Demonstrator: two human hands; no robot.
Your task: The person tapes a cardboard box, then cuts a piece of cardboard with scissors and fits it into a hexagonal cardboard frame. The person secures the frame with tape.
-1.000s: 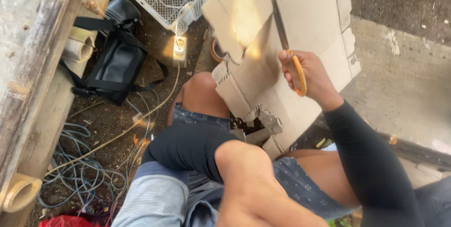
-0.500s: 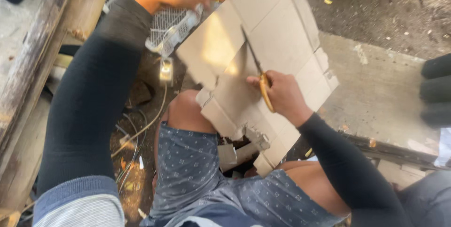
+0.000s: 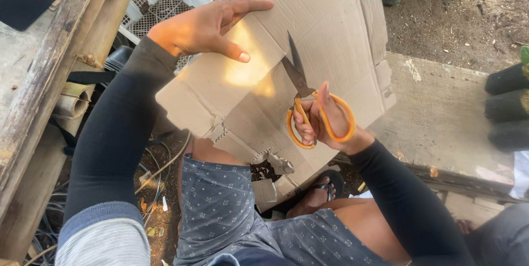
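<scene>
Flattened brown cardboard sheet (image 3: pixel 308 51) held above the knees, beside the worn wooden bench (image 3: pixel 441 117).
Left hand (image 3: pixel 206 26) clamps its upper edge; right hand (image 3: pixel 325 120) grips orange-handled scissors (image 3: pixel 308 103), blades against the sheet.

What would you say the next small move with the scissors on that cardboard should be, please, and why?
Probably close the blades and ease them forward. The orange-handled scissors in the right hand stand open, blades lying on the cardboard sheet, while the left hand steadies its upper edge, so the sheet looks braced for a snip.
</scene>
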